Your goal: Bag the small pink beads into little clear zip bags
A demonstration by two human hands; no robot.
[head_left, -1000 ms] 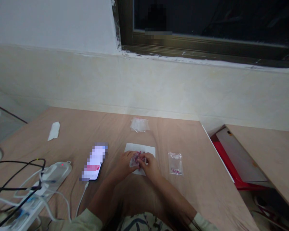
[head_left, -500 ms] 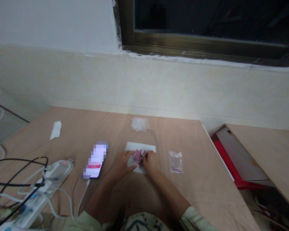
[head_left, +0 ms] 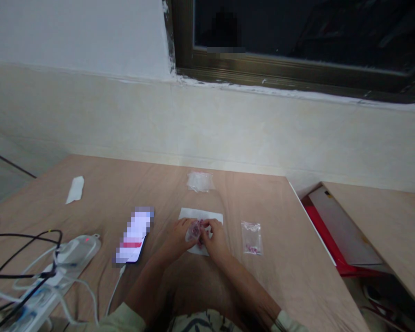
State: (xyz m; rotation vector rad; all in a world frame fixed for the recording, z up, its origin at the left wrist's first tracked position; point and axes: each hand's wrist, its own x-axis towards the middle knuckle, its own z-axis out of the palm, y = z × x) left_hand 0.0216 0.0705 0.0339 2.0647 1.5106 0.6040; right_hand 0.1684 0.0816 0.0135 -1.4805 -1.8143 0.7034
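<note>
My left hand [head_left: 177, 236] has its fingers curled round a small, clear, round container [head_left: 193, 230], which is tilted toward the right. Pinkish bits show through its clear wall. Close beside it, my right hand [head_left: 215, 237] is closed, thumb and fingertips together by the container's edge. Whatever lies in that pinch is too small to make out. Small pink beads [head_left: 201, 243] lie under and between the hands, partly covered by them. Beneath everything is a white sheet of paper [head_left: 207, 215] on the wooden table.
Right of the sheet lies a clear zip bag [head_left: 251, 237] with a few pink beads. Behind it are empty-looking clear bags [head_left: 200, 181]. A charging phone [head_left: 134, 235], a cabled power strip [head_left: 69, 260] and a white paper scrap [head_left: 75, 189] are on the left.
My left hand has closed round the clear container and tilted it up from the bead pile. My right hand has shifted slightly toward it, fingertips still pinched.
</note>
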